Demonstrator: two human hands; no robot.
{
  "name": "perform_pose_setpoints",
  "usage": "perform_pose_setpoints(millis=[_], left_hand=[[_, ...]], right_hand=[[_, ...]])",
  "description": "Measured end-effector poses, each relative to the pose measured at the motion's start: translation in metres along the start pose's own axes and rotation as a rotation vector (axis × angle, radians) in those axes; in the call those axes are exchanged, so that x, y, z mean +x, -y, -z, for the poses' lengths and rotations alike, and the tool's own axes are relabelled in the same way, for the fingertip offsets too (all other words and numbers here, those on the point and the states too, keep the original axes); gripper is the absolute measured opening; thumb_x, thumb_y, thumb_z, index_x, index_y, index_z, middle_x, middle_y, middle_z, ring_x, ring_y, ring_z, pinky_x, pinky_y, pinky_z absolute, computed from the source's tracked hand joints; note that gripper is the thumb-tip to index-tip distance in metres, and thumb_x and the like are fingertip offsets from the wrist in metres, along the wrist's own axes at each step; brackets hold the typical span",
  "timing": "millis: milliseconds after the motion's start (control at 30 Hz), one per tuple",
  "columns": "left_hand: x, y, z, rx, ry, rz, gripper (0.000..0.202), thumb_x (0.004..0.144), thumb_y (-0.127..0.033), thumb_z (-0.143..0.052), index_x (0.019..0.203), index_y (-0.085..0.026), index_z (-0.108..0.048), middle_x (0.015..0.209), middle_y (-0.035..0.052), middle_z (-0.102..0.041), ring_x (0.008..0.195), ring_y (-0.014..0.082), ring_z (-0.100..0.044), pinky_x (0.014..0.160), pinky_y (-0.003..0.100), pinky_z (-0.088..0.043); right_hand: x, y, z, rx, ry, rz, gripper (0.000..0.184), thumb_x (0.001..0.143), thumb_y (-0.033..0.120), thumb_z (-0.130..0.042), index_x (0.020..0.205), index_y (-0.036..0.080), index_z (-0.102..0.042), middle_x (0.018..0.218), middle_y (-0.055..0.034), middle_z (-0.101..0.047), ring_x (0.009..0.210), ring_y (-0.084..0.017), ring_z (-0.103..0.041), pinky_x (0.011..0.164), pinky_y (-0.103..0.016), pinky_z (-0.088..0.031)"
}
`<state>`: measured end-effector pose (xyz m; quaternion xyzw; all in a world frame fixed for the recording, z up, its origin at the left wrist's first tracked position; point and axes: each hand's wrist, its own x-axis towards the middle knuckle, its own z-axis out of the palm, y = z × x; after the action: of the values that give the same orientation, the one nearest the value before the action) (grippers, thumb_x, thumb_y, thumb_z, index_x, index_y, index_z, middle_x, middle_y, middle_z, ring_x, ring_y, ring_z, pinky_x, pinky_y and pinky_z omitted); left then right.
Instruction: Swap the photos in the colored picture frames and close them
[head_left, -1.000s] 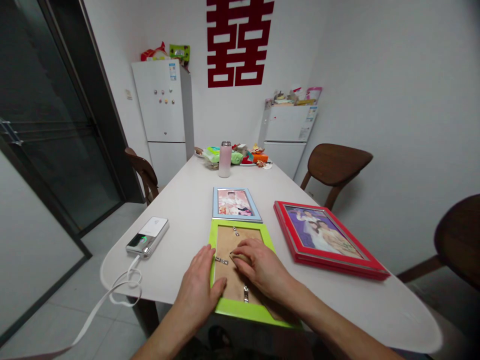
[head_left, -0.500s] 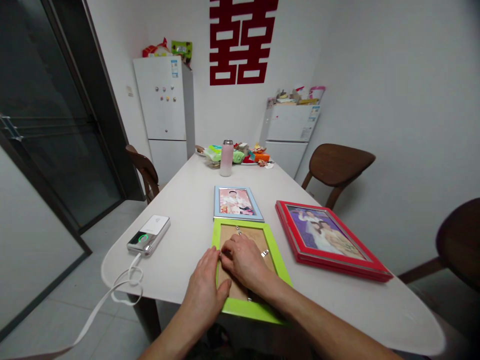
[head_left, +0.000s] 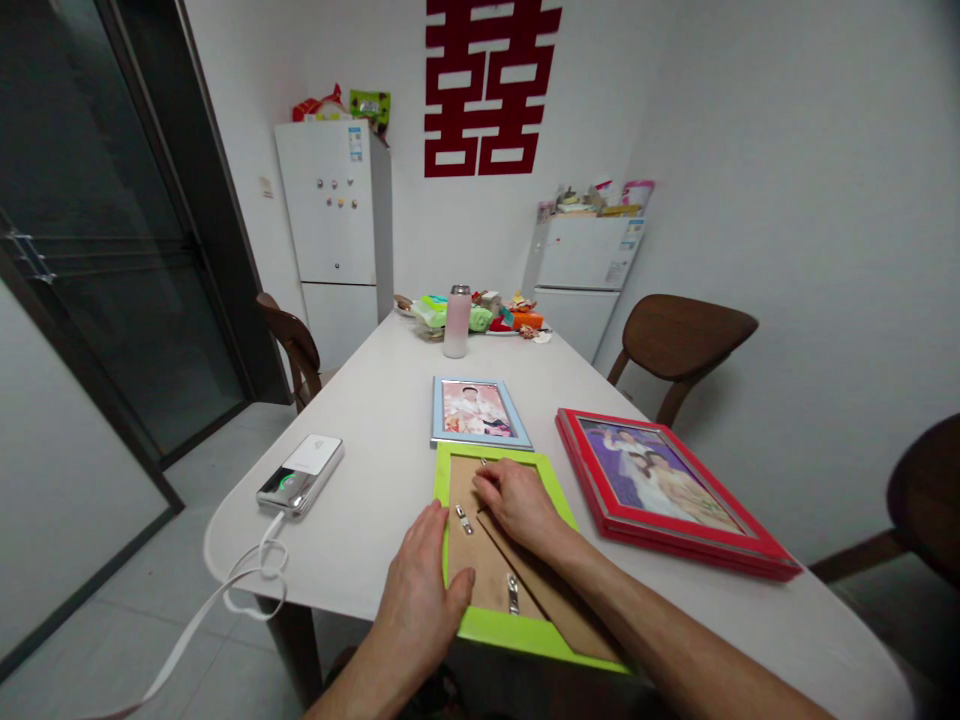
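A lime-green picture frame (head_left: 506, 628) lies face down on the table, its brown backing board (head_left: 480, 565) showing. Metal turn clips sit on the board: one clip (head_left: 464, 520) near the left border, another clip (head_left: 513, 593) near the bottom. A brown stand leg (head_left: 555, 590) slants across the board, partly under my right forearm. My left hand (head_left: 424, 580) rests along the frame's left border, fingers stretched and thumb apart over the board. Near the top clip (head_left: 484, 462), my right hand (head_left: 517, 505) has its fingers bent together; what is at their tips is hidden.
Beyond the green frame lies a light-blue photo frame (head_left: 442, 412). Stacked red photo frames (head_left: 600, 500) are at the right, and a power bank (head_left: 300, 478) with a white cable (head_left: 180, 640) at the left. Farther back stands a pink bottle (head_left: 457, 325) before packets (head_left: 480, 318).
My right hand has moved from the left clip to the upper part of the backing, uncovering the left and bottom clips and the stand leg. My left hand stays at the left border.
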<state>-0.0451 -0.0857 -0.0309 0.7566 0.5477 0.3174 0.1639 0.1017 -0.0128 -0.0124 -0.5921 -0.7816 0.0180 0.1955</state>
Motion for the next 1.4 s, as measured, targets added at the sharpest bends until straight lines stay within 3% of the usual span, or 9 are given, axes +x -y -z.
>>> perform_pose_setpoints(millis=[200,500,633,700,800,967,1033,1167,1400], left_hand=[[0.005,-0.002,-0.003,0.017,0.006,-0.016,0.052,0.067,-0.016,-0.048,0.117,-0.006,-0.038,0.122,0.0167,-0.043,0.113,0.0238,-0.039,0.096,0.039,-0.032],[0.006,-0.003,-0.004,0.013,-0.003,-0.027,0.052,0.066,-0.016,-0.049,0.116,-0.006,-0.038,0.122,0.0161,-0.044,0.113,0.0236,-0.04,0.095,0.04,-0.032],[0.005,-0.002,-0.005,-0.011,-0.036,-0.026,0.051,0.067,-0.016,-0.048,0.117,-0.006,-0.038,0.12,0.0161,-0.045,0.111,0.023,-0.041,0.095,0.039,-0.033],[0.004,-0.001,-0.005,-0.018,-0.039,-0.021,0.051,0.068,-0.016,-0.048,0.117,-0.006,-0.038,0.12,0.0159,-0.045,0.111,0.0231,-0.041,0.095,0.039,-0.033],[0.004,-0.001,-0.006,-0.016,-0.047,-0.024,0.05,0.068,-0.016,-0.048,0.116,-0.007,-0.039,0.12,0.0157,-0.045,0.111,0.0235,-0.041,0.094,0.04,-0.034],[0.004,0.0,-0.008,-0.019,-0.082,-0.046,0.048,0.067,-0.015,-0.047,0.115,-0.01,-0.04,0.118,0.0141,-0.047,0.11,0.0231,-0.042,0.092,0.042,-0.035],[0.004,0.0,-0.008,-0.03,-0.083,-0.048,0.048,0.067,-0.014,-0.047,0.115,-0.01,-0.04,0.118,0.0135,-0.048,0.11,0.0224,-0.042,0.092,0.041,-0.035],[0.003,-0.001,-0.006,-0.044,-0.058,-0.039,0.05,0.068,-0.015,-0.046,0.116,-0.007,-0.039,0.119,0.0145,-0.047,0.11,0.0213,-0.042,0.094,0.039,-0.034],[0.005,-0.006,0.003,-0.116,0.003,0.056,0.051,0.07,-0.021,-0.047,0.117,-0.004,-0.039,0.119,0.0158,-0.046,0.11,0.0224,-0.042,0.095,0.038,-0.032]], right_hand=[[0.017,-0.025,-0.006,-0.032,-0.041,-0.099,0.026,0.076,0.018,-0.039,0.079,0.012,-0.064,0.08,-0.0101,-0.06,0.079,-0.017,-0.052,0.072,-0.026,-0.033],[0.015,-0.019,-0.001,0.054,0.019,-0.054,0.027,0.075,0.017,-0.04,0.089,0.017,-0.064,0.085,-0.0076,-0.059,0.084,-0.017,-0.051,0.078,-0.028,-0.035],[-0.014,-0.017,0.027,0.136,0.081,0.064,0.037,0.071,0.02,-0.048,0.107,0.017,-0.053,0.104,-0.0081,-0.054,0.097,-0.017,-0.047,0.086,-0.029,-0.033],[-0.036,-0.017,0.043,0.24,0.209,0.185,0.034,0.067,0.019,-0.052,0.1,0.022,-0.058,0.115,-0.006,-0.047,0.105,-0.017,-0.041,0.09,-0.031,-0.03],[-0.064,-0.015,0.054,0.311,0.346,0.243,0.023,0.066,0.019,-0.054,0.086,0.026,-0.064,0.116,-0.0028,-0.045,0.108,-0.018,-0.039,0.092,-0.033,-0.029],[-0.071,-0.006,0.042,0.298,0.248,0.263,0.011,0.068,0.022,-0.055,0.07,0.024,-0.066,0.107,-0.0029,-0.05,0.102,-0.018,-0.041,0.089,-0.034,-0.03],[-0.069,-0.004,0.037,0.296,0.2,0.244,0.013,0.069,0.024,-0.054,0.078,0.023,-0.064,0.107,-0.0048,-0.05,0.102,-0.018,-0.042,0.088,-0.033,-0.031],[-0.069,-0.006,0.036,0.205,0.116,0.073,0.038,0.065,0.032,-0.057,0.1,0.018,-0.056,0.108,-0.0107,-0.049,0.099,-0.022,-0.044,0.085,-0.035,-0.034],[-0.067,-0.011,0.044,0.172,0.112,-0.027,0.036,0.062,0.022,-0.053,0.097,0.016,-0.058,0.087,-0.008,-0.055,0.083,-0.019,-0.05,0.075,-0.03,-0.039]])
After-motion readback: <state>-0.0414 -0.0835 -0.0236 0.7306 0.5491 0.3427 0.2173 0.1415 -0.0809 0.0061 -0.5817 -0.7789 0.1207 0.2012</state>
